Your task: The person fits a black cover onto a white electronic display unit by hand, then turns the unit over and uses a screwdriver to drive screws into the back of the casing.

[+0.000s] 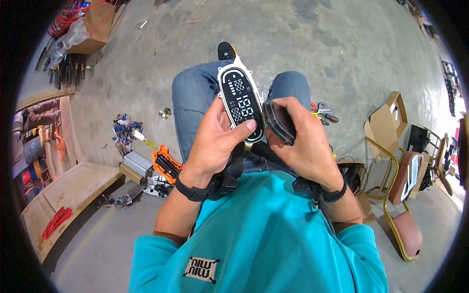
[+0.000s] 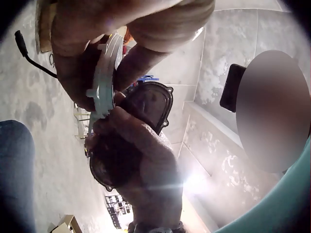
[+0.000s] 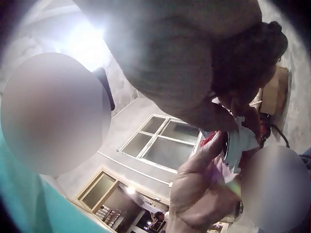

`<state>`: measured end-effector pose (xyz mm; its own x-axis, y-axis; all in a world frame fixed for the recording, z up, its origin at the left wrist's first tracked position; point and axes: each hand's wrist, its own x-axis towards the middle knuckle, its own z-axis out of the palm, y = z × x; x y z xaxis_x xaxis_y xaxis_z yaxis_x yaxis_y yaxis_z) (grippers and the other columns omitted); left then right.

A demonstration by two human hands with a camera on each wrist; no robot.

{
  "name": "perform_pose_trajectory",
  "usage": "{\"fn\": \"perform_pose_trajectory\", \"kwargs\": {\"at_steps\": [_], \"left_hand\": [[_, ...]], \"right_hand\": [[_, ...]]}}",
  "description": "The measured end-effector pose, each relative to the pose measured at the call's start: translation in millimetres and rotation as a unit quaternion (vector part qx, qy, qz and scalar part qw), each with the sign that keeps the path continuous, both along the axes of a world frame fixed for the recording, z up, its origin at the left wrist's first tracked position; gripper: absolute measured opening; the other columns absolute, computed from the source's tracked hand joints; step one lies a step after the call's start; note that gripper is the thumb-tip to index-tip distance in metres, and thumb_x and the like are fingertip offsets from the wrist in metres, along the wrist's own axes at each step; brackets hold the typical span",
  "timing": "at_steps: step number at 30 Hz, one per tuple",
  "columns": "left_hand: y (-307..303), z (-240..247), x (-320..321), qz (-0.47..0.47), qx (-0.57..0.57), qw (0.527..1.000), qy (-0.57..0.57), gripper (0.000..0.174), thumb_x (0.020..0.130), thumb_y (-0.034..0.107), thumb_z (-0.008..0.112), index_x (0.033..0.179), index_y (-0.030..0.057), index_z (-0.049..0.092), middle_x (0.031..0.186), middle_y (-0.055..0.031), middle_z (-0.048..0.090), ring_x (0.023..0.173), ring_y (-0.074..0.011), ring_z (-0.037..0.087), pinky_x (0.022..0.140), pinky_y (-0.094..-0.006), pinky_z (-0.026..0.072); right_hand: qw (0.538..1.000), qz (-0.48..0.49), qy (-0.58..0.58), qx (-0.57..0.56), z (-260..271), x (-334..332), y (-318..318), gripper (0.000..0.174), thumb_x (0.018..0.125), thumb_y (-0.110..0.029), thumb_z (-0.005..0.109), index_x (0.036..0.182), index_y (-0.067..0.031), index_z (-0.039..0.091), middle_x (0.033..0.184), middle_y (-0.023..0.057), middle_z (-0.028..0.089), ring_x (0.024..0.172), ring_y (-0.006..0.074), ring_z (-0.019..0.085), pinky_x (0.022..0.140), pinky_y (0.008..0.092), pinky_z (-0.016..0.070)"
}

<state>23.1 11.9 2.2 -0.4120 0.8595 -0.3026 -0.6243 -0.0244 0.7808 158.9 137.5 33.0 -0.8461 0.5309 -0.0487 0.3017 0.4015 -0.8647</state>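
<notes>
A long oval display panel with white digits on a black face and a white rim stands upright over the person's knees. My left hand grips it from the left, thumb pressed on its lower face. My right hand holds a dark oval cover just to the right of the panel, edge-on to it. In the left wrist view the panel's white back rim and the dark cover show from below, with fingers wrapped round the cover. The right wrist view shows both hands close up and a bit of the white rim.
The person sits over a concrete floor. Orange and silver parts and loose wiring lie at the left. Pliers lie by the right knee. A chair and a cardboard box stand at the right. A wooden ledge runs along the lower left.
</notes>
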Motion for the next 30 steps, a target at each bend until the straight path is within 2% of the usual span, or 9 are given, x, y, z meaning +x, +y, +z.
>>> {"fn": "perform_pose_trajectory", "kwargs": {"at_steps": [2,5,8,21,24,26,30], "left_hand": [[0.9,-1.3,-0.6,0.002,0.008,1.0,0.0,0.051,0.089,-0.007,0.063,0.135,-0.0011,0.042,0.123,-0.0061,0.058,0.114,-0.0145,0.058,0.102,-0.0321,0.0453],[2.9,2.7,-0.5,0.005,0.013,1.0,-0.008,0.05,0.09,-0.007,0.062,0.134,-0.0011,0.041,0.122,-0.0096,0.06,0.115,-0.0176,0.059,0.103,-0.0344,0.0462],[3.0,7.8,-0.6,0.006,0.014,1.0,-0.016,0.049,0.09,-0.008,0.061,0.134,-0.0008,0.041,0.12,-0.0131,0.062,0.116,-0.0214,0.061,0.104,-0.0372,0.0471],[4.1,10.3,-0.4,0.001,0.021,0.999,-0.028,0.048,0.089,-0.007,0.062,0.132,0.0002,0.042,0.117,-0.0151,0.064,0.112,-0.0239,0.063,0.103,-0.0396,0.0473],[4.0,5.2,0.3,0.004,0.026,0.999,-0.023,0.049,0.089,-0.007,0.062,0.133,0.0004,0.041,0.119,-0.0161,0.064,0.113,-0.0234,0.063,0.103,-0.0392,0.0474],[4.2,9.8,0.9,0.007,0.022,0.999,-0.038,0.049,0.09,-0.006,0.062,0.134,0.0005,0.041,0.12,-0.0166,0.064,0.114,-0.0233,0.063,0.103,-0.039,0.0474],[3.6,7.9,0.1,-0.003,0.016,0.999,-0.051,0.049,0.091,-0.005,0.06,0.135,0.0007,0.04,0.123,-0.0179,0.063,0.116,-0.0229,0.062,0.103,-0.0384,0.0475]], "right_hand": [[1.0,-0.004,0.01,0.02,-0.4,0.0,-3.3,0.046,0.071,0.0,0.072,0.114,-0.0013,0.056,0.095,0.0166,0.064,0.086,0.0337,0.065,0.077,0.0374,0.0508],[0.995,-0.004,-0.002,0.101,3.2,1.4,-7.5,0.056,0.06,0.004,0.07,0.114,-0.0024,0.056,0.098,0.0173,0.06,0.091,0.0389,0.062,0.079,0.041,0.0504],[0.988,-0.019,0.015,0.154,3.6,4.1,-8.1,0.057,0.059,0.006,0.069,0.113,-0.0022,0.056,0.098,0.0171,0.061,0.091,0.0394,0.062,0.078,0.0416,0.0502],[0.979,-0.048,0.075,0.184,-2.7,5.5,-6.7,0.05,0.062,0.004,0.07,0.11,-0.0008,0.057,0.097,0.017,0.062,0.089,0.0378,0.063,0.078,0.0395,0.0508],[0.982,-0.049,0.081,0.162,-2.0,4.4,-10.7,0.05,0.063,0.004,0.071,0.11,-0.0008,0.057,0.097,0.0167,0.063,0.088,0.037,0.064,0.078,0.039,0.0513],[0.988,-0.05,0.089,0.115,-1.1,2.2,-14.9,0.055,0.057,0.01,0.071,0.109,-0.0028,0.058,0.102,0.0163,0.062,0.093,0.0379,0.06,0.081,0.0414,0.0478],[0.991,-0.016,0.087,0.1,-0.8,4.1,-15.4,0.057,0.057,0.01,0.07,0.111,-0.0024,0.057,0.104,0.0176,0.062,0.094,0.0393,0.06,0.082,0.0417,0.0495]]}}
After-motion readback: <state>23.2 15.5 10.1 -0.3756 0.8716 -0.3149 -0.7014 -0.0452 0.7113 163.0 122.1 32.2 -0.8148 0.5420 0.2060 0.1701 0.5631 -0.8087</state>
